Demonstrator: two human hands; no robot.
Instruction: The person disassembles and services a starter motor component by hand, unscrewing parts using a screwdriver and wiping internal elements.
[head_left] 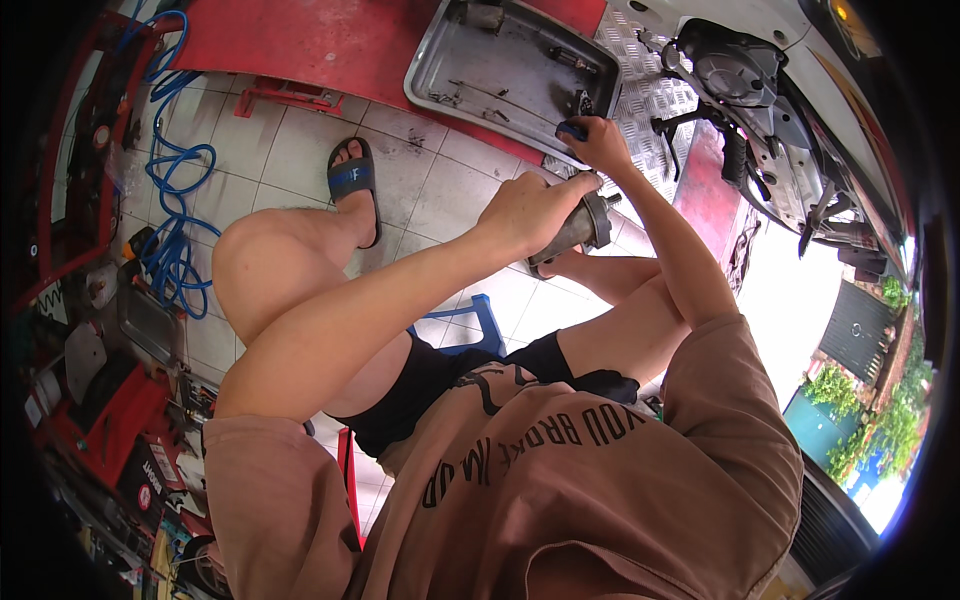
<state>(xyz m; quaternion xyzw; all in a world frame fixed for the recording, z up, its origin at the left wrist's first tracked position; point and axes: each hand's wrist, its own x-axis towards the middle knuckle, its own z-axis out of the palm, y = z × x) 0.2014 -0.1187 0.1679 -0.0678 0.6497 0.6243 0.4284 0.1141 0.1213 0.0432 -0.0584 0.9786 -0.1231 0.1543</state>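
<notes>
My left hand (528, 212) is wrapped round a dirty grey metal cylinder (577, 232) with a flanged end and a short stub, held above the floor between my legs. My right hand (602, 147) is closed on a small blue-handled tool (573, 131) by the near right corner of a grey metal tray (425, 60). A dark, rough piece (582, 103) lies right beside the tool; I cannot tell whether it is the tool's own end. Inside the tray are a dark cylindrical part (575, 60), a rounded metal piece (484, 15) and several small bits.
The tray rests on a red platform (300, 40) beside a ribbed metal plate (645, 100). At the right stands a motorcycle (740, 80) with its engine showing. A coiled blue hose (175, 190) hangs at the left. A blue stool (485, 325) is below me, and red shelving (100, 420) holds tools.
</notes>
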